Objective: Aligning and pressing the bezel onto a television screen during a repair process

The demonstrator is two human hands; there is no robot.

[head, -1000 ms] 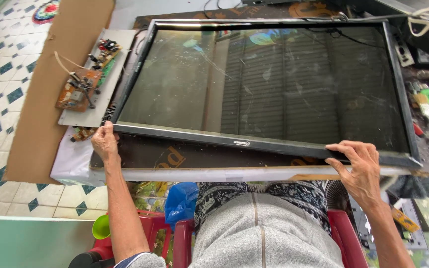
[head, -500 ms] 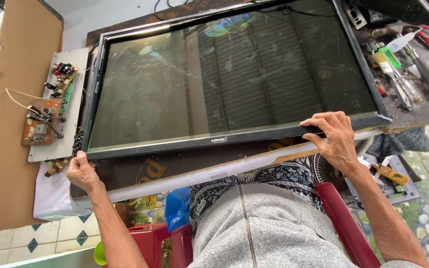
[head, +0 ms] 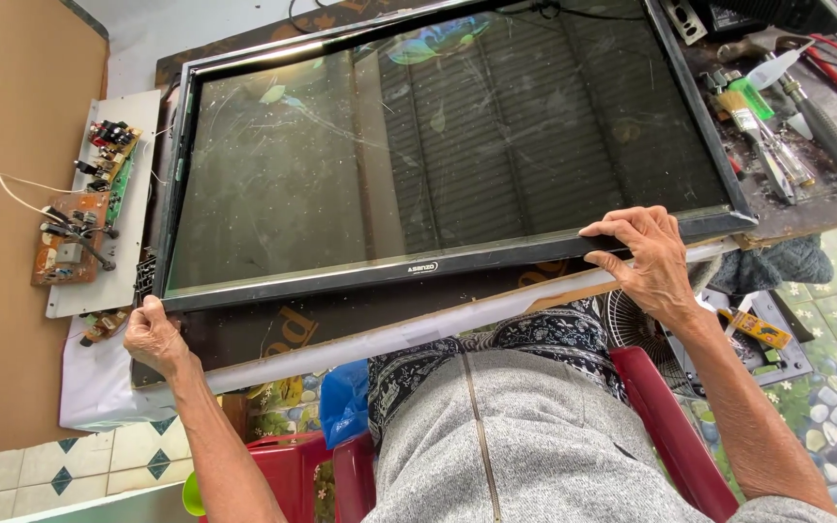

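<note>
So we've got the flat TV panel (head: pixel 438 165) lying face up on the counter (head: pixel 273 334). Our left hand (head: pixel 152 334) clutches its near-left corner and our right hand (head: pixel 646 257) curls over the near-right bezel. Looks like repositioning; next wants an even two-handed pull.

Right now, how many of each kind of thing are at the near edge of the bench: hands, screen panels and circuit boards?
Hands: 2, left and right
Large black-framed flat screen panel: 1
Circuit boards: 2, brown and green
Total: 5
</note>
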